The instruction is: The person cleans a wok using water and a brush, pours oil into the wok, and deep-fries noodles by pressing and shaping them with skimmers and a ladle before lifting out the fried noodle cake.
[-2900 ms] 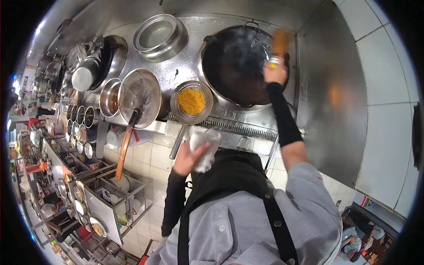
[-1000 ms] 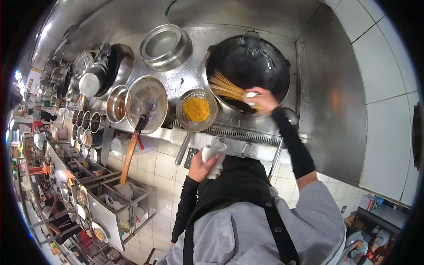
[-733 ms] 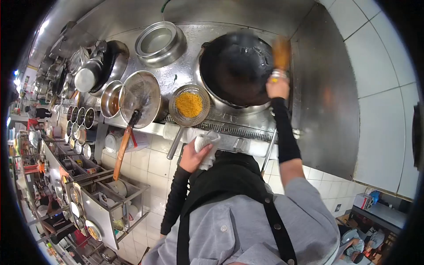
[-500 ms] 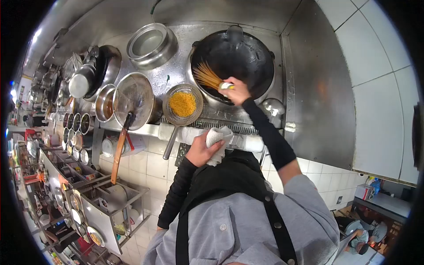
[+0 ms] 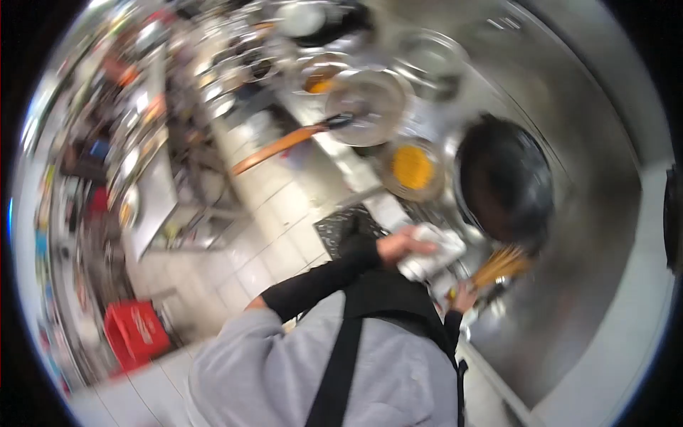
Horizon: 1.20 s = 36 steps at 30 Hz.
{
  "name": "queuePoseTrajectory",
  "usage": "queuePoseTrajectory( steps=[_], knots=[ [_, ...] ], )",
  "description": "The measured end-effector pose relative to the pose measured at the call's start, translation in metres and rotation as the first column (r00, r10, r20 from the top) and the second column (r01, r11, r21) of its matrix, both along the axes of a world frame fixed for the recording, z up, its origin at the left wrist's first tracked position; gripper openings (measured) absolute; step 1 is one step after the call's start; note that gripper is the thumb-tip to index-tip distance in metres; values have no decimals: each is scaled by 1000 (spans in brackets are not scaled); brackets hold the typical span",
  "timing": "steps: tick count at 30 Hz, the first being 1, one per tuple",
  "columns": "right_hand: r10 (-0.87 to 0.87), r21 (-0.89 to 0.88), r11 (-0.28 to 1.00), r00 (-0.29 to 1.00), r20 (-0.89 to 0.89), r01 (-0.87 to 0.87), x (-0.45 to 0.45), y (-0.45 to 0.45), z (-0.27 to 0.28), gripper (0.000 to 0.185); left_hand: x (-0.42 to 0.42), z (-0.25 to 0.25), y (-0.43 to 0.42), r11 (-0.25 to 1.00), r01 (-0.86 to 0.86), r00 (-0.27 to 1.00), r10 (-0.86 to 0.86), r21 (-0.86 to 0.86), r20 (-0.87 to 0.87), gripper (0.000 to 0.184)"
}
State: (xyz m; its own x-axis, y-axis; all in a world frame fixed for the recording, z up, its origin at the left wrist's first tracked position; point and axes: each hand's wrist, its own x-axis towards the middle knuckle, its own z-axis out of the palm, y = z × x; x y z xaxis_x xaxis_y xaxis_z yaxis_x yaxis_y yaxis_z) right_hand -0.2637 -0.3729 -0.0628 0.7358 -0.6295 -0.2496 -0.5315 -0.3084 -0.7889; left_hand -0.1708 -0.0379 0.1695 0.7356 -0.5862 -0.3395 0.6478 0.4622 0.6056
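The head view is smeared by motion. My left hand [image 5: 403,246] is closed around a folded white cloth [image 5: 445,245] in front of the stove edge. Farther right, my right hand [image 5: 464,295] grips the base of a bamboo wok brush [image 5: 500,266], its bristles pointing up and right at the near rim of the wok. Whether they touch the rim, I cannot tell. The black wok [image 5: 506,178] sits on the stove and looks dark inside. Left of it rests a perforated ladle [image 5: 435,183] with yellow food bits [image 5: 413,168] in it.
A large strainer [image 5: 366,107] with a wooden handle [image 5: 277,148] lies over the counter edge. Behind stands a metal pot [image 5: 427,60]; a pan with orange contents [image 5: 320,77] is at its left. A red crate [image 5: 139,331] stands on the floor near a steel table [image 5: 153,203].
My head view has swung to the left, so the stove sits farther right. The wok brush has come out of the wok toward me in my right hand. My left hand still holds the cloth.
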Motion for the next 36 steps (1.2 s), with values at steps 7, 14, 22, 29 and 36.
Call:
queuePoseTrajectory(
  steps=[7, 14, 22, 29, 36],
  knots=[
    [463, -334, 726, 786, -409, -602, 2, 39, 59, 97, 5, -14, 0, 988, -16, 931, -42, 154, 362, 51],
    [602, 353, 572, 672, 432, -740, 67, 146, 247, 49, 7, -2, -1, 843, -317, 717, -88, 436, 692, 58],
    [799, 122, 496, 507, 322, -860, 87, 176, 296, 22, 30, -11, -22, 878, -446, 877, 391, 173, 278, 56],
    [632, 268, 613, 665, 398, -743, 59, 136, 303, 22, 19, -13, 32, 997, 46, 996, -42, 59, -73, 35],
    [248, 797, 362, 874, 418, -483, 27, 116, 271, 24, 16, 83, 21, 959, -115, 825, -53, 259, 563, 39]
  ],
)
